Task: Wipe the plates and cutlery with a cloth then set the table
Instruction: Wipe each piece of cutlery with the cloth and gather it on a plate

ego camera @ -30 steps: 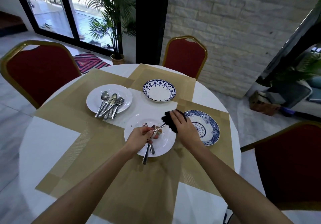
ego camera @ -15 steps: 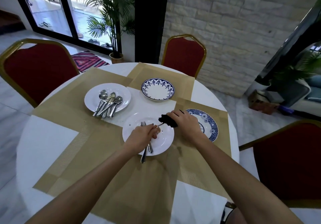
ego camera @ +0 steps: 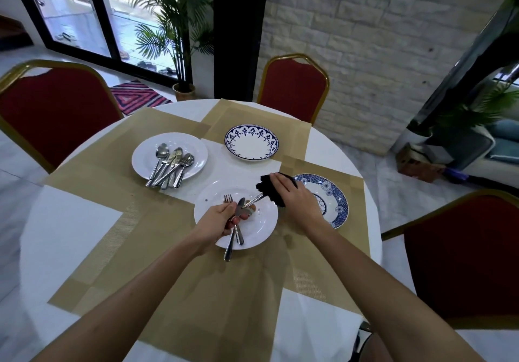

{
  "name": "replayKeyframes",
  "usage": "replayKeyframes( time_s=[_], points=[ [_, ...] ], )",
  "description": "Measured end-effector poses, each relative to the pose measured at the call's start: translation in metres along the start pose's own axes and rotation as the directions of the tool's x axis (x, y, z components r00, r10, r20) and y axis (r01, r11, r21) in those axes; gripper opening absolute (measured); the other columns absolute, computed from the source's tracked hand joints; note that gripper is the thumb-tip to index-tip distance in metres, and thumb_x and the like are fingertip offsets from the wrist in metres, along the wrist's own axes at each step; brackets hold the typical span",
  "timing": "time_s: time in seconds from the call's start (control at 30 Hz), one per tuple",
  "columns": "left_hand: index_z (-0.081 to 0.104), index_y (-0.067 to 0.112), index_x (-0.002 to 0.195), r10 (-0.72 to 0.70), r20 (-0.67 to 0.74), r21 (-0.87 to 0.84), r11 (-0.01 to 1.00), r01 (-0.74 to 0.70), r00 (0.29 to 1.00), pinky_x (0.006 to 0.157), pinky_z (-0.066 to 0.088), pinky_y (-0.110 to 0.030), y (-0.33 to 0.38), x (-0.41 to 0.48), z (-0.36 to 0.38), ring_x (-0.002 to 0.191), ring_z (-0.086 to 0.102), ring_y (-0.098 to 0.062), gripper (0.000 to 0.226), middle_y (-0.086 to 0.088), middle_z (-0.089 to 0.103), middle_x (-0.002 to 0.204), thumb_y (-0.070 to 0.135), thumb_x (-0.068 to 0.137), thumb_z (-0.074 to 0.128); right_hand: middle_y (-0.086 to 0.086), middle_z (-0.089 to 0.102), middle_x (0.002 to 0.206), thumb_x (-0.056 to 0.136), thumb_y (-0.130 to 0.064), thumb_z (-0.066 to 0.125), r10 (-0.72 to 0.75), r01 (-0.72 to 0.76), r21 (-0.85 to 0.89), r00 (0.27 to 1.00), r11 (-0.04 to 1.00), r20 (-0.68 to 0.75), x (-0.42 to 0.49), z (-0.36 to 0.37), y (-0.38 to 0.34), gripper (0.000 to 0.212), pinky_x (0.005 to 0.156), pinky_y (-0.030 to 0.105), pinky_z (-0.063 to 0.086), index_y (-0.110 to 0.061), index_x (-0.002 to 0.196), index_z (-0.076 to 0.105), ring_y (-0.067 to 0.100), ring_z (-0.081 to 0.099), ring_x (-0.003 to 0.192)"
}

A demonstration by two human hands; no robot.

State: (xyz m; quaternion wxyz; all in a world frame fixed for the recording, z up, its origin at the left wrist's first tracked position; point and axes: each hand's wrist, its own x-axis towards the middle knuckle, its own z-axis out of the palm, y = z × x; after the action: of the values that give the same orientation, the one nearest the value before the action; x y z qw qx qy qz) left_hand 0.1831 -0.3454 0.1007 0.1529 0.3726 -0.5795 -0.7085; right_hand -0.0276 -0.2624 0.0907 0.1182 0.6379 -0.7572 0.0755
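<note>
Round table (ego camera: 70, 238) was white, w/ tan-gold woven placemats (ego camera: 202, 291), finer ribbed weave at the borders. Two were plain white: near round ceramic plate (ego camera: 264, 221) & far-left round ceramic plate (ego camera: 143, 159). Far round plate (ego camera: 251, 148) was white w/ dark-blue floral rim motif. Right-side round plate (ego camera: 334, 195) was blue & white, mixed flower/geometric patches. Crumpled cloth (ego camera: 271, 191) was black. Steel cutlery pile (ego camera: 171, 162) & steel utensil (ego camera: 254, 201) at the cloth were shiny silver. Padded chairs (ego camera: 293, 89): dark red, gold frames. Floor rug (ego camera: 137, 98): pink, red & blue nested stripes. Brick wall (ego camera: 379, 52): pale grey.
</note>
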Motion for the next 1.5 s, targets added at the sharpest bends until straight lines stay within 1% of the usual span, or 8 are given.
replayKeyframes(
  time_s=[0.23,0.43,0.57,0.73,0.93,1.1,1.2,1.5],
  points=[
    [0.065,0.009,0.087,0.013,0.030,0.038,0.999,-0.014,0.999,0.046,0.029,-0.012,0.002,0.002,0.000,0.050,0.033,-0.004,0.040,0.011,0.051,0.058,0.027,0.104,0.034,0.004,0.063,0.125,0.071,-0.004,0.076,-0.234,0.223,-0.091,0.963,0.971,-0.135,-0.005,0.000,-0.018,0.068,0.048,0.034,0.053,-0.015,0.133,0.052,0.029,0.062,0.075],
    [0.075,0.016,0.083,-0.100,0.182,-0.144,0.981,0.127,0.978,0.052,0.035,-0.018,0.005,0.002,-0.007,0.058,0.044,-0.007,0.061,0.003,0.056,0.067,0.047,0.102,0.026,-0.002,0.067,0.105,0.074,-0.015,0.076,-0.107,0.102,-0.105,0.993,0.989,-0.041,-0.003,-0.014,0.004,0.044,0.044,0.029,0.040,-0.021,0.116,0.065,0.026,0.063,0.083],
    [0.063,0.011,0.116,-0.069,0.300,-0.488,0.846,0.216,0.951,0.062,0.050,-0.026,0.009,0.010,-0.018,0.084,0.063,-0.017,0.082,-0.007,0.069,0.104,0.071,0.088,0.017,-0.003,0.061,0.104,0.092,-0.016,0.051,0.138,-0.147,0.103,0.986,0.984,0.092,0.001,-0.020,-0.002,0.026,0.056,0.030,0.035,-0.022,0.116,0.060,0.025,0.057,0.094],
    [0.062,0.019,0.114,0.029,0.016,-0.126,0.992,-0.027,0.999,0.076,0.045,-0.022,0.003,0.022,0.003,0.082,0.063,-0.011,0.023,0.006,0.072,0.090,0.029,0.097,0.052,-0.007,0.061,0.086,0.094,-0.026,0.049,0.227,-0.325,0.315,0.923,0.892,0.310,0.008,-0.011,-0.014,0.011,0.061,0.031,0.040,-0.030,0.094,0.059,0.022,0.061,0.084],
    [0.071,0.012,0.092,0.085,-0.325,-0.083,0.989,-0.119,0.942,0.058,0.039,-0.021,0.003,0.042,0.013,0.054,0.047,-0.008,0.013,0.007,0.056,0.059,0.021,0.092,0.062,0.002,0.066,0.095,0.095,-0.041,0.053,0.151,-0.364,0.430,0.878,0.826,0.454,0.007,0.002,-0.036,0.018,0.071,0.036,0.046,-0.025,0.100,0.060,0.023,0.060,0.086],
    [0.067,0.015,0.084,0.030,-0.416,-0.082,0.994,-0.071,0.909,0.062,0.042,-0.025,-0.004,0.056,-0.001,0.066,0.054,-0.015,0.017,-0.003,0.062,0.076,0.021,0.095,0.056,0.003,0.066,0.095,0.094,-0.041,0.053,0.160,-0.382,0.409,0.862,0.828,0.481,0.008,0.012,-0.037,0.019,0.070,0.036,0.044,-0.026,0.102,0.060,0.024,0.060,0.088],
    [0.063,0.009,0.091,-0.051,-0.457,-0.160,0.987,-0.026,0.888,0.062,0.049,-0.024,-0.002,0.073,-0.027,0.069,0.060,-0.015,0.017,-0.004,0.067,0.083,0.018,0.098,0.051,-0.001,0.064,0.095,0.093,-0.026,0.052,0.178,-0.341,0.293,0.867,0.893,0.466,0.005,0.022,-0.031,0.010,0.070,0.037,0.047,-0.029,0.101,0.058,0.025,0.061,0.089],
    [0.071,0.004,0.102,0.130,-0.560,0.532,0.814,0.234,0.818,0.077,0.046,-0.035,0.002,0.116,-0.133,0.091,0.062,-0.031,0.029,-0.018,0.069,0.095,0.026,0.097,0.053,0.007,0.067,0.115,0.052,-0.015,0.087,-0.035,0.050,-0.102,0.990,0.994,0.139,-0.050,0.060,-0.017,0.067,0.047,0.035,0.050,-0.011,0.116,0.067,0.031,0.064,0.074]
  ],
)
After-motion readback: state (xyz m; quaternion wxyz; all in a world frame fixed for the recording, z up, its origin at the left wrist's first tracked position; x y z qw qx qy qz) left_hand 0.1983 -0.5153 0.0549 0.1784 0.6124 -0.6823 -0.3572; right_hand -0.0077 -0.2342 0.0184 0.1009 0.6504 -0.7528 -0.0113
